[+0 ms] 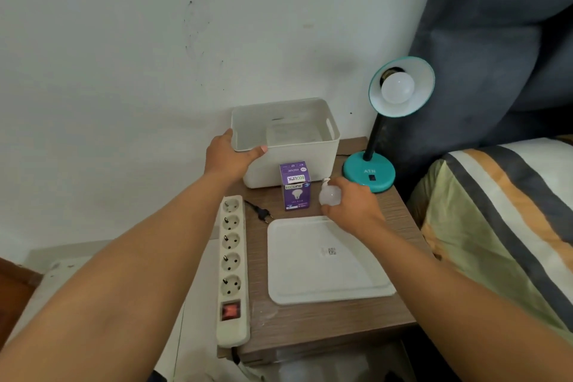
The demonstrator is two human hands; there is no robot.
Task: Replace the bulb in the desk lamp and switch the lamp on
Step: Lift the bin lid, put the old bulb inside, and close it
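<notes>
Head view: right hand (352, 206) grasps loose bulb (329, 195) above table, near lamp (369, 172) base. Left hand (228, 156) grips bin (285, 133) corner. 1 bulb seated in shade. Plug (263, 213) lies unplugged. Risks: smooth bulb slips, breaks; bin tips.

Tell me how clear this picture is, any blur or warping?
Head view: soft, even light; wide-angle warping bends the white power strip and forearms; the white bulb in the right hand looks slightly smeared; the purple bulb box lettering reads sharply.
</notes>
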